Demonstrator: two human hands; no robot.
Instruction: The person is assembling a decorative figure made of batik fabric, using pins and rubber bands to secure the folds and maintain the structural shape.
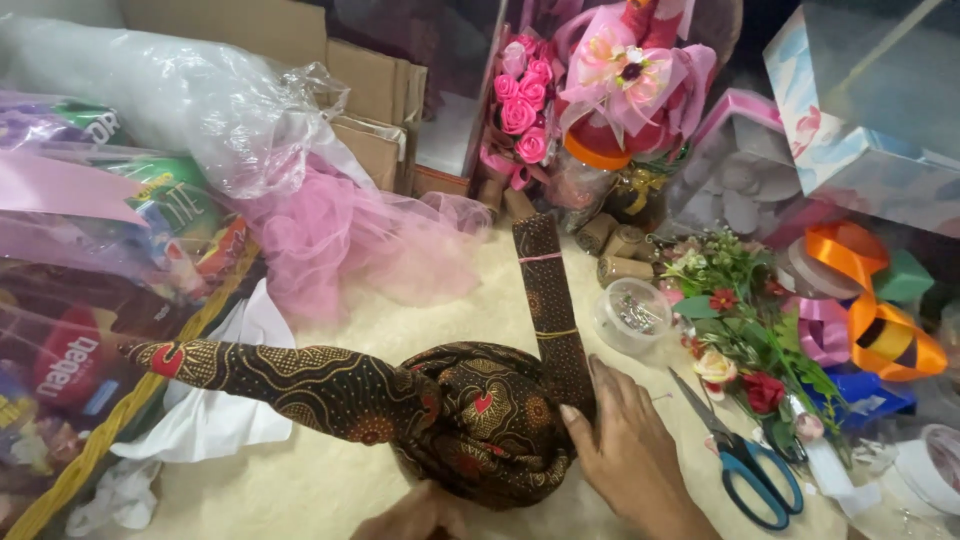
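A dark brown patterned batik cloth lies rolled and coiled into a round bundle on the cream fuzzy surface. One rolled end points left; another stands upward, tied with thin bands. My right hand presses flat against the bundle's right side at the base of the upright roll. My left hand touches the bundle's lower edge; only its fingers show at the frame's bottom.
Blue-handled scissors lie right of my right hand, beside artificial flowers. A round clear container of pins, orange ribbon, pink tulle, snack packets, white tissue and pink rose bouquets crowd around.
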